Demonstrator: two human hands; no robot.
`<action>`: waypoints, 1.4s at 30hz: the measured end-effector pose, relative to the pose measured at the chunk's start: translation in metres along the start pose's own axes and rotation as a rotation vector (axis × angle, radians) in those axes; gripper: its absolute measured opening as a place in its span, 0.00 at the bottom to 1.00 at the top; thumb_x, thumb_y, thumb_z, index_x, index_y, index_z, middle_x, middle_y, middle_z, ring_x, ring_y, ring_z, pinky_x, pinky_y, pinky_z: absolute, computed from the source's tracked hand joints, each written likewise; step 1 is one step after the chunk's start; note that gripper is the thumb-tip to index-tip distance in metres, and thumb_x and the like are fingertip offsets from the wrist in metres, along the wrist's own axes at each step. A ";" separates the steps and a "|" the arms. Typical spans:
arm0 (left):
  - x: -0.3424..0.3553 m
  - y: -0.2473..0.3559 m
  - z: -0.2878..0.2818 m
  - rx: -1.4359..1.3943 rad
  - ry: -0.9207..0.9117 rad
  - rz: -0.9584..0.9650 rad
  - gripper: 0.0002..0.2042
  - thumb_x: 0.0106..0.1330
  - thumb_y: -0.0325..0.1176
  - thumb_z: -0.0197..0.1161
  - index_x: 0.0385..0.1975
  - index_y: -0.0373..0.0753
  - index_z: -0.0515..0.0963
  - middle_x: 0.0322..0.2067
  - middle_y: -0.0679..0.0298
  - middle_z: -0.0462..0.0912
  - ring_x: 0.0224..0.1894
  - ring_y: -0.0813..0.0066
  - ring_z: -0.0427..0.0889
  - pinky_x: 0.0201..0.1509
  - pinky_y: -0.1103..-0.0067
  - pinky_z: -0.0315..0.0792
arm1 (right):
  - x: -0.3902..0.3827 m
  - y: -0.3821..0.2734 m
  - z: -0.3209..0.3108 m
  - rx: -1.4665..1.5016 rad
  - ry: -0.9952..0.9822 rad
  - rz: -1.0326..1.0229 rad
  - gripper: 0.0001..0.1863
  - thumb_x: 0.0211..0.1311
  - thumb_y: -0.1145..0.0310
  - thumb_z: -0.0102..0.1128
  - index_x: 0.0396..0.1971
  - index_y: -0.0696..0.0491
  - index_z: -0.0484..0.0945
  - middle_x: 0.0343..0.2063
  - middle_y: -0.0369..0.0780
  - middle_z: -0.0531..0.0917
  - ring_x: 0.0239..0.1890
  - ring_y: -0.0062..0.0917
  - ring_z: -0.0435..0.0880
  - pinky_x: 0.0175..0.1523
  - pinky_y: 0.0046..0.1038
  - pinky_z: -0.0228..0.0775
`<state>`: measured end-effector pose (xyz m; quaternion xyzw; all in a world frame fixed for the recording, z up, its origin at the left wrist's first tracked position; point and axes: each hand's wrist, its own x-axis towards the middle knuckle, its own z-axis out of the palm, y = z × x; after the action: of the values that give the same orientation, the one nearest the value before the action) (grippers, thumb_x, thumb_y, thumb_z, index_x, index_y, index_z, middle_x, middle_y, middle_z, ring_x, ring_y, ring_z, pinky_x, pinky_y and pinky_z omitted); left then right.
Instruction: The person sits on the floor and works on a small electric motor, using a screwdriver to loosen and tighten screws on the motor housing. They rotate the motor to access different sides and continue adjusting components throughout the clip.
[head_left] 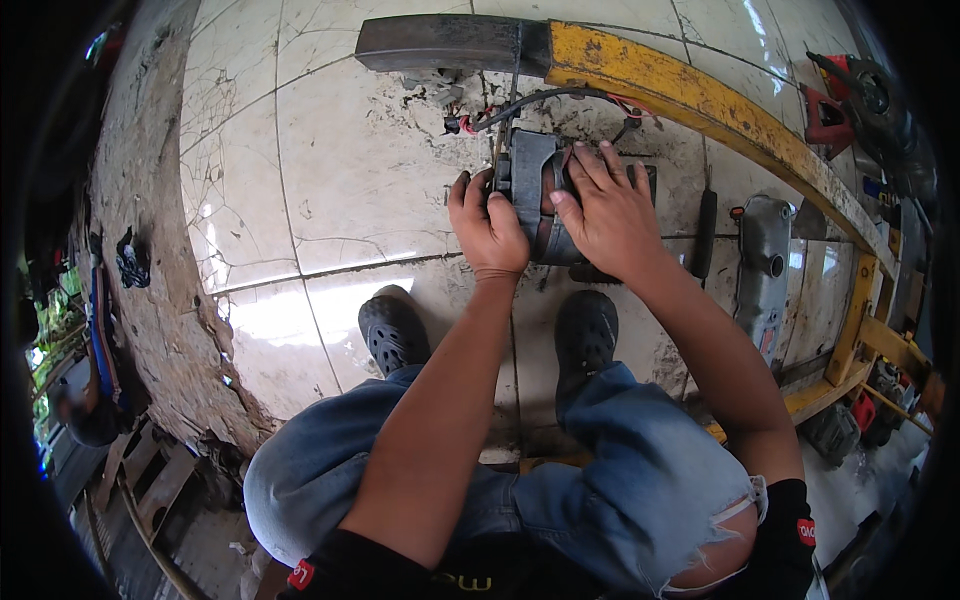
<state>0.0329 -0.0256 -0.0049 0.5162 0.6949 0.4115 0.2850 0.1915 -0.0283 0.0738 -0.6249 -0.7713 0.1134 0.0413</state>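
Note:
A grey metal alternator (535, 155) with a brownish band round its middle rests on the tiled floor in front of my feet. My left hand (490, 228) grips its left end, with the fingers curled and the thumb on the near side. Over its right end lies my right hand (612, 205), fingers spread across the top and the thumb against the band. The palms hide much of both ends. Just beyond it runs a black cable (550, 93) with red wire ends. A dark flat piece (650, 180) shows partly behind my right hand.
A yellow steel frame (690, 90) with a bare dark end arches across the far side and down the right. A black-handled tool (706, 230) and a silver metal part (764, 260) with a round opening lie to the right. Broken concrete (150, 200) borders the tiles at left.

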 end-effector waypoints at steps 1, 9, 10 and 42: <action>-0.001 0.001 0.001 0.010 0.001 -0.001 0.20 0.68 0.36 0.47 0.52 0.32 0.77 0.58 0.42 0.71 0.62 0.48 0.70 0.67 0.64 0.63 | 0.002 -0.001 0.000 -0.003 -0.014 0.018 0.33 0.71 0.46 0.46 0.60 0.60 0.74 0.67 0.45 0.69 0.72 0.43 0.61 0.71 0.60 0.47; 0.001 0.001 -0.001 -0.046 -0.006 -0.008 0.19 0.68 0.35 0.47 0.52 0.31 0.77 0.57 0.44 0.72 0.62 0.50 0.70 0.66 0.66 0.64 | -0.004 0.004 0.001 0.019 -0.002 0.042 0.31 0.70 0.48 0.48 0.60 0.57 0.75 0.67 0.43 0.70 0.72 0.44 0.62 0.70 0.61 0.50; 0.000 0.001 0.001 -0.044 -0.001 -0.009 0.19 0.68 0.35 0.47 0.52 0.31 0.77 0.57 0.44 0.72 0.61 0.51 0.70 0.66 0.66 0.64 | 0.008 0.010 0.002 0.043 -0.054 0.104 0.31 0.70 0.48 0.48 0.60 0.57 0.74 0.67 0.43 0.70 0.72 0.44 0.62 0.70 0.61 0.50; 0.002 -0.006 -0.007 -0.136 -0.062 -0.003 0.18 0.67 0.32 0.49 0.52 0.32 0.76 0.62 0.42 0.65 0.61 0.49 0.70 0.65 0.66 0.65 | -0.024 0.006 -0.025 0.260 0.107 -0.102 0.18 0.63 0.62 0.58 0.47 0.58 0.81 0.48 0.45 0.79 0.53 0.42 0.74 0.58 0.44 0.64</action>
<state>0.0232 -0.0261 -0.0068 0.5073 0.6568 0.4411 0.3415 0.2079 -0.0470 0.0990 -0.5796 -0.7775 0.1766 0.1686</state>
